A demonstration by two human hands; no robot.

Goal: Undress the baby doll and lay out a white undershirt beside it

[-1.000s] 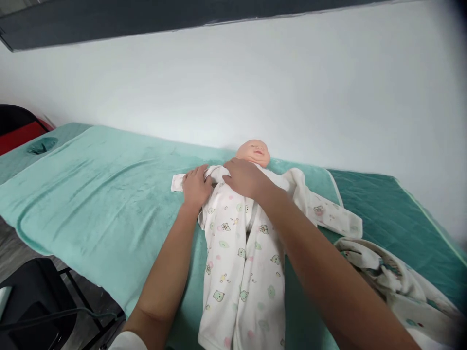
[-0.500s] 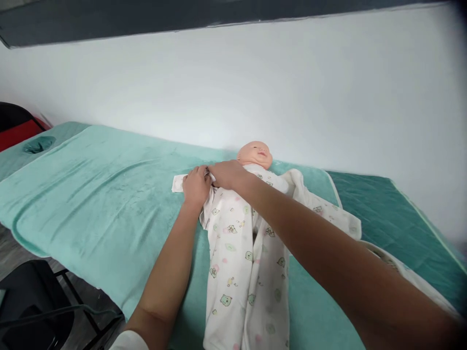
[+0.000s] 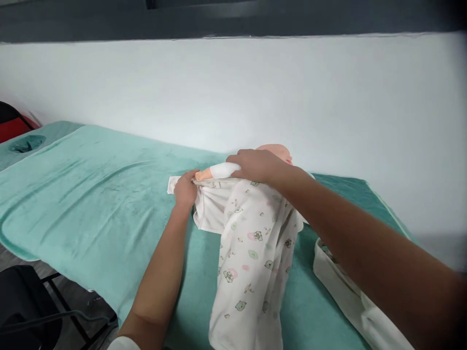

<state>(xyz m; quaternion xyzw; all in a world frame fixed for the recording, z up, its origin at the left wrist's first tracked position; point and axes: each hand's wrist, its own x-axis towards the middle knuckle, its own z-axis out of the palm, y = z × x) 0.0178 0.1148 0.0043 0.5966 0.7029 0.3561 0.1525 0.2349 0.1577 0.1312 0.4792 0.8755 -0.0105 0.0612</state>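
The doll, flat a moment ago, now tips sideways on the green bed, right hand seemingly gripping its arm, left hand fingers pinching the printed suit.

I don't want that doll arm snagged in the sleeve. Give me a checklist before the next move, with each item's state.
1. Doll's arm clear of the sleeve: ok, it lies above the opening.
2. Left hand grip on sleeve fabric: ok.
3. Right hand supporting the doll's shoulder: ok.
4. Doll turned on its side: ok.
5. Doll's far arm: cannot tell, hidden.
6. Green towel flat beneath: ok.
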